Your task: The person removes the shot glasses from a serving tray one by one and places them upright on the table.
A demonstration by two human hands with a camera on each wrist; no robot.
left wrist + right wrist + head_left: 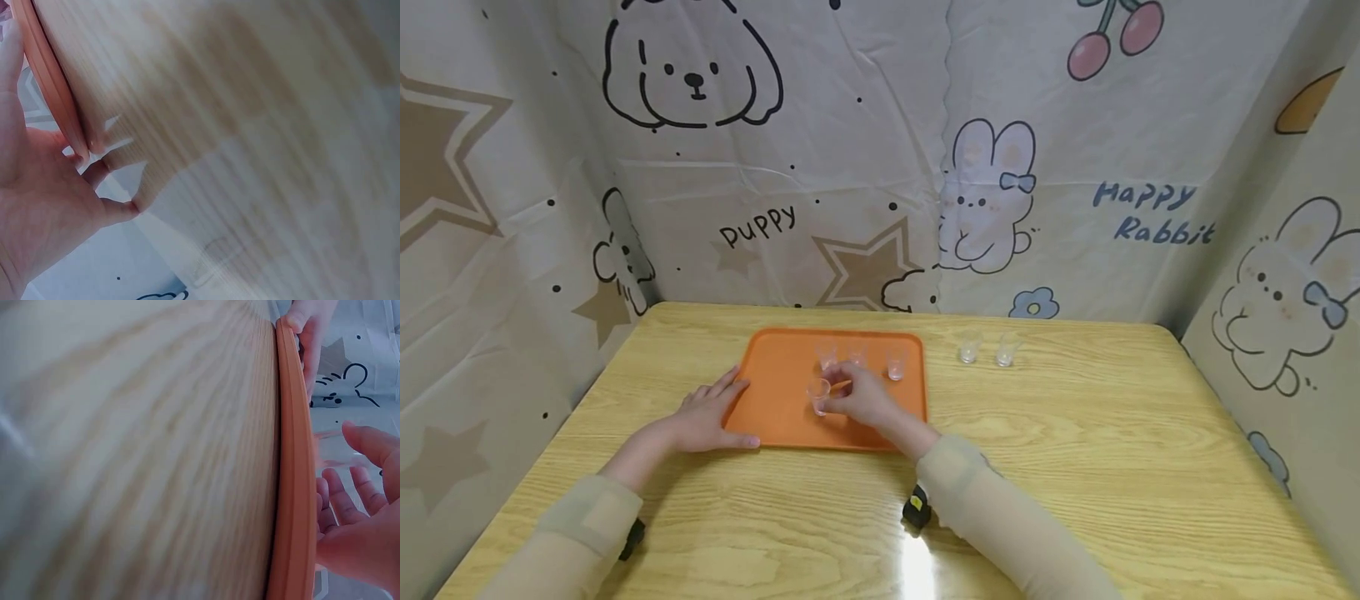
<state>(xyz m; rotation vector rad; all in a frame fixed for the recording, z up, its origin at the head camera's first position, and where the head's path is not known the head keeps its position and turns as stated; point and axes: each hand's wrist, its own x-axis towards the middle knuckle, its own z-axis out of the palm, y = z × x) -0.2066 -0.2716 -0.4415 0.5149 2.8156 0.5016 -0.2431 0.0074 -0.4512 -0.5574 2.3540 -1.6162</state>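
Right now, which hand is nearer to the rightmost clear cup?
Right. The right hand is over the orange tray, left of that clear cup; the left hand is farther off, at the tray's left edge.

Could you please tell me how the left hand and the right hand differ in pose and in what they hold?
The left hand rests at the left edge of the orange tray, while the right hand is over the tray's surface. The left hand has its fingers spread and holds no cup; the right hand pinches a clear cup. Both arms wear pale sleeves.
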